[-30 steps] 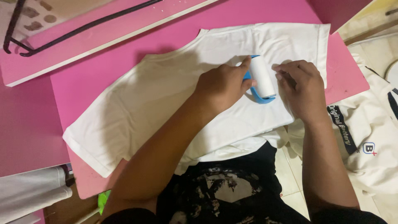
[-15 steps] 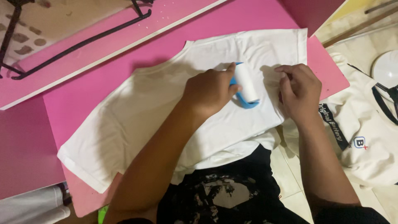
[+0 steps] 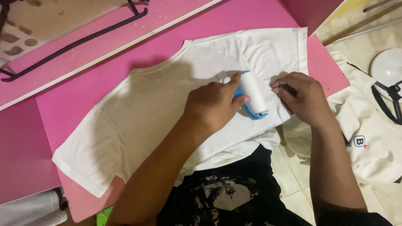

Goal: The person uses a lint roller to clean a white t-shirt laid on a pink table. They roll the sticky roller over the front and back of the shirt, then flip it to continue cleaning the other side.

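A white T-shirt (image 3: pixel 159 104) lies flat on a pink board (image 3: pixel 83 96). My left hand (image 3: pixel 215 104) grips a lint roller (image 3: pixel 253 94) with a blue frame and a white roll, which rests on the shirt's right half. My right hand (image 3: pixel 301 98) presses its fingertips on the shirt fabric just right of the roller, with nothing visibly held in it.
A second pink board (image 3: pixel 176 12) with a black metal frame (image 3: pixel 75 42) lies beyond. More white garments with a small logo (image 3: pixel 368 142) lie on the tiled floor at right, next to a white round fan base (image 3: pixel 387 69). A black printed shirt covers my lap (image 3: pixel 226 196).
The view has shifted a little. The roller and my left hand sit slightly further right on the shirt than half a second ago; my right hand stays pressed beside it.
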